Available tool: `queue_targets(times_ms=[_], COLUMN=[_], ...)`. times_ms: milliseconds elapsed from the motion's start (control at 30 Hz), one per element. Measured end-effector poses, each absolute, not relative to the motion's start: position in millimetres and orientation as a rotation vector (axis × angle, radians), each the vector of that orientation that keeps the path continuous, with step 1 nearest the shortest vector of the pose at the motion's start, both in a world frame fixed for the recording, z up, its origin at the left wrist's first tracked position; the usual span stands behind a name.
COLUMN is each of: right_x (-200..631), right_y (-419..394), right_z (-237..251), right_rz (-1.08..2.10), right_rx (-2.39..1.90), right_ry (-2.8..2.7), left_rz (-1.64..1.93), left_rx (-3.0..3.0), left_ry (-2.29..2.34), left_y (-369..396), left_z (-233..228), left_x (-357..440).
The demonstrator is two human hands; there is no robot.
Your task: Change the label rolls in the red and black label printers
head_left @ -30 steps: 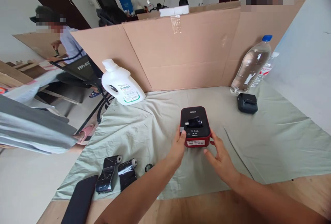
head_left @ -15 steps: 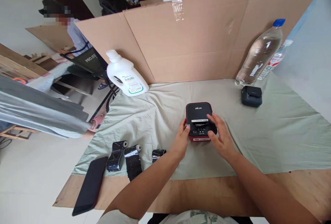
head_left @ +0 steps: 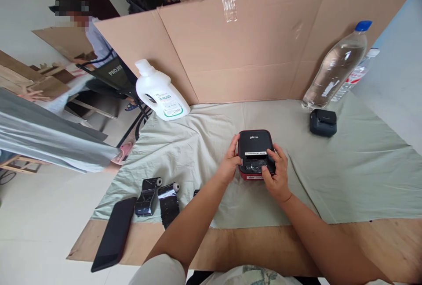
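A small black-and-red label printer (head_left: 254, 140) rests on the cloth in front of me. My left hand (head_left: 228, 165) is closed on its left side, thumb at the front corner. A glossy black strip (head_left: 256, 165) comes out of the slot and lies over the button panel. My right hand (head_left: 278, 175) pinches at the strip's right end, thumb low and fingers by the printer's right edge; the exact grip is partly hidden. To the left lie two partly unrolled black rolls (head_left: 148, 196). A third dark piece (head_left: 196, 192) is mostly hidden behind my left forearm.
A dark tablet (head_left: 114, 234) lies at the table's front-left corner. A white jug (head_left: 161, 91) and a large water bottle (head_left: 336, 67) stand against the cardboard wall (head_left: 244, 56). A small black device (head_left: 323, 122) sits at right. Another person (head_left: 99, 43) is at far left.
My right hand's fingers have closed in toward the slot, and the black strip now covers the panel buttons. My left hand has shifted slightly up the printer's side.
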State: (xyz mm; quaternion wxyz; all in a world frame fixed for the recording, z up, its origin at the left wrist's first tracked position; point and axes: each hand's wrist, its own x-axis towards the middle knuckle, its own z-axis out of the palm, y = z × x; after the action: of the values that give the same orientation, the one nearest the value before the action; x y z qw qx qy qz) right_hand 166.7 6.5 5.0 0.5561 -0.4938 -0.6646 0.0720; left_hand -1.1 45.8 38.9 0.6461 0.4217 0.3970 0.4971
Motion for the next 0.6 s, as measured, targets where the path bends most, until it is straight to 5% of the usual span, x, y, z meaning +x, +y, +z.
queue_targets(times_ms=[600], right_x=[170], right_y=[8], right_z=[-17], right_rz=[0.413], right_rx=[-1.042], right_ry=[-1.492], left_rz=[1.122], left_rx=[1.064], left_ry=[0.78], left_y=[51], left_z=[24], left_x=[-2])
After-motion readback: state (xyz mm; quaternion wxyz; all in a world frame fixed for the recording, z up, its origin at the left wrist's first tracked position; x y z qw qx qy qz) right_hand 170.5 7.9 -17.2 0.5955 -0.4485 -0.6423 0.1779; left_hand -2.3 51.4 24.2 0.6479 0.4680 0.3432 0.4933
